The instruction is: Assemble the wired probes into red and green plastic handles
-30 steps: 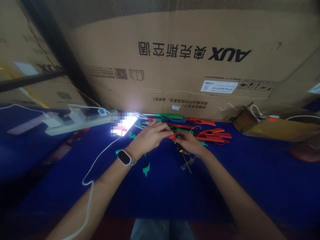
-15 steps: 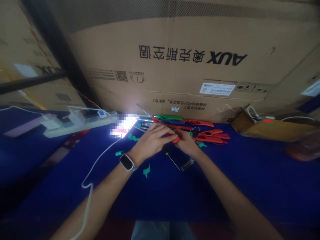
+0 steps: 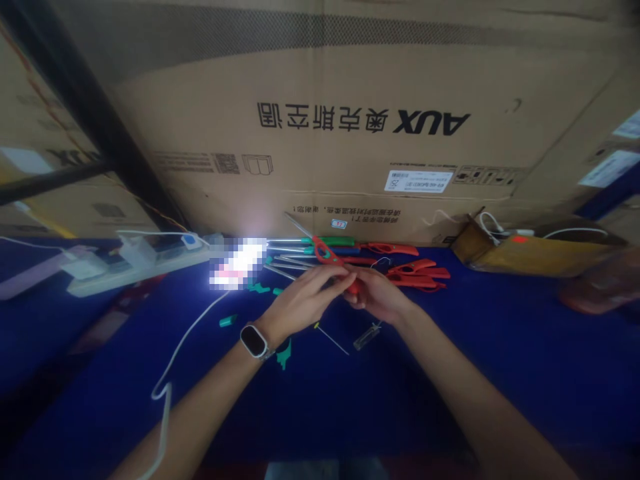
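Observation:
A red long-nosed lighter (image 3: 326, 251) with a thin metal tube is tilted up to the left in both hands. My left hand (image 3: 306, 293), wearing a watch on its wrist, closes over the lighter's handle; its palm side is hidden. My right hand (image 3: 383, 295) grips the lower end of the same handle, fingers curled round it. Behind them lie several red lighters (image 3: 420, 272), a green lighter (image 3: 333, 241) and metal tubes. Nearer me are a thin rod with a yellow end (image 3: 333, 339), a small clear part (image 3: 367, 337) and a green plastic piece (image 3: 284, 356).
A bright, blurred-out screen (image 3: 243, 260) with a white cable (image 3: 187, 330) stands at the left. Behind it runs a white power strip (image 3: 145, 263). A big cardboard box (image 3: 320, 153) walls off the back. On the right sits a yellowish box (image 3: 530, 257) with white cables.
The view has shifted slightly. Both hands still hold the lighter, and more of its red handle and trigger opening now shows above my left hand.

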`<state>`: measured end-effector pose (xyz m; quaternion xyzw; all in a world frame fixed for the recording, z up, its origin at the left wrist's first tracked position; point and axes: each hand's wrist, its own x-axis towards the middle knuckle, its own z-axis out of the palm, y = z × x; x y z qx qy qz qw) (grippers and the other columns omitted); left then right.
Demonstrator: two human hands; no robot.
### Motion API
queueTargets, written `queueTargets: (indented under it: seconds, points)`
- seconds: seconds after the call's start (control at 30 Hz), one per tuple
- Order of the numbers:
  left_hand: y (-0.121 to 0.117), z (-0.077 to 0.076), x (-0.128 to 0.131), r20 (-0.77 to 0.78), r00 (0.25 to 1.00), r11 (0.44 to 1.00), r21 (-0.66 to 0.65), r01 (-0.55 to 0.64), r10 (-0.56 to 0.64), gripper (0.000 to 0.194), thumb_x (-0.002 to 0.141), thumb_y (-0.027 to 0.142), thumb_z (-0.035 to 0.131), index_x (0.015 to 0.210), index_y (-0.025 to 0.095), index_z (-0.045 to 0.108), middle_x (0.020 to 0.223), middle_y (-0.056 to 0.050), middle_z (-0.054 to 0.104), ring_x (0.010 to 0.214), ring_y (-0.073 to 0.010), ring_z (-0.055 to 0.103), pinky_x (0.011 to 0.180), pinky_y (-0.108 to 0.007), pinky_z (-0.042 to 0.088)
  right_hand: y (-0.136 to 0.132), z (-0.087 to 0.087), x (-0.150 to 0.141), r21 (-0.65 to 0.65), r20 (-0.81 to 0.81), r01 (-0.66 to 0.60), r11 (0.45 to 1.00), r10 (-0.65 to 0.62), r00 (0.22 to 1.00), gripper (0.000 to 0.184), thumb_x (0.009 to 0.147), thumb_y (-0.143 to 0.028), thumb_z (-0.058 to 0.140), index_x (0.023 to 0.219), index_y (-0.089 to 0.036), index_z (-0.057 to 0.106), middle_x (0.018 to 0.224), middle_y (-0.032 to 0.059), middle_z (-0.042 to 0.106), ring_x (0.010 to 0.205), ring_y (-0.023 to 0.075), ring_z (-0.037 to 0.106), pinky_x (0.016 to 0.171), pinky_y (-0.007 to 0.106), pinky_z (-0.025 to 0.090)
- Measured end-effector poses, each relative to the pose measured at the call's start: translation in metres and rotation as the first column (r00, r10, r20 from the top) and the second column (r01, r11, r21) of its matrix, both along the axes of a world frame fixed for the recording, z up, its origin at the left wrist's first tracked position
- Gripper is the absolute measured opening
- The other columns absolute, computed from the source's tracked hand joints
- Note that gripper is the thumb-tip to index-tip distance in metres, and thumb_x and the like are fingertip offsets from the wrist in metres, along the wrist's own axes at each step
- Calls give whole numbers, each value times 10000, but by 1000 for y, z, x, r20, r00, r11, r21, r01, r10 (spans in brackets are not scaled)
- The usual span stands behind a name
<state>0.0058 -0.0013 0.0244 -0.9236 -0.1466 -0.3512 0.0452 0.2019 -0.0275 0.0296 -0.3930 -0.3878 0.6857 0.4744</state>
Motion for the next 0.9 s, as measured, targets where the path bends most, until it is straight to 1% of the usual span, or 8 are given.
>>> queueTargets:
  seconds: [0.13,0.23,0.33,0.4,0.57,0.63,0.77,0.9]
  points:
    - [25,16,-14,84,981,984,18,-178,176,386,951,113,546,1320,225,569,1312,-107,607,1188,-262,580,991,-463,506,16,16,18,95,211,21,995,-40,977,354,781,-510,726,820,-181,601,620,-45,566,374,37,316,357,195,157]
    - [56,31,-25,-103,933,938,21,-345,345,397,946,158,561,1339,211,580,1446,-126,545,1281,-319,528,1020,-505,477,38,30,34,172,498,-19,985,-70,864,399,661,-478,851,804,-180,627,522,-97,451,395,42,301,382,205,177]
    - [85,40,-27,-261,883,914,-6,-405,390,356,981,150,481,1302,209,623,1279,-98,679,1145,-269,630,999,-455,492,65,37,46,275,697,-118,954,-113,708,378,607,-393,889,839,-172,688,647,-48,592,540,88,484,506,227,360]
    - [100,40,-24,-297,851,890,-14,-457,432,398,972,167,498,1361,175,580,1230,-119,698,1137,-272,635,963,-426,509,82,36,51,283,797,-232,930,-93,597,319,667,-393,845,848,-174,701,736,-16,656,645,133,568,611,262,427]
    - [131,24,-11,-409,821,881,-81,-467,398,283,958,160,474,1059,218,731,1078,-69,730,1077,-247,653,886,-368,523,114,23,57,390,918,-281,877,-347,191,355,731,-343,799,1028,-212,655,955,34,717,836,223,638,713,317,448]
    - [141,16,-7,-390,832,873,-123,-472,395,288,943,140,471,1009,224,738,1059,-57,728,1047,-234,659,880,-353,521,120,17,58,389,920,-314,866,-381,88,339,772,-365,772,1051,-223,641,941,37,721,838,234,648,729,329,453]
    - [152,3,-2,-348,853,863,-186,-469,388,288,920,107,470,968,216,732,1039,-52,715,965,-212,675,857,-337,533,119,8,59,411,899,-347,843,-438,1,322,835,-353,720,1121,-220,654,1053,80,730,941,270,670,846,390,474]
    - [143,2,-3,-167,919,873,-290,-392,358,234,928,118,494,955,183,718,1057,-74,690,949,-201,679,880,-341,540,105,5,59,504,851,-315,804,-526,18,435,853,-354,699,1258,-214,620,1287,122,653,1156,320,605,978,488,441]
